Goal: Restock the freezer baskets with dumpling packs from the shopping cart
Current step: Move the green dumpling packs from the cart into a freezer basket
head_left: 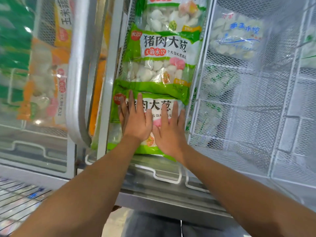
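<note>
Both the left hand and right hand press flat, fingers spread, on the slippery, lumpy green plastic dumpling pack, probably best gripped by its edges.

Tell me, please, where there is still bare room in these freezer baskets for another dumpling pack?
The white wire mesh basket on the right looks mostly bare below its clear blue-lettered dumpling bag. The narrow middle basket is crowded: three green dumpling packs overlap, and both hands press flat on the nearest.
</note>
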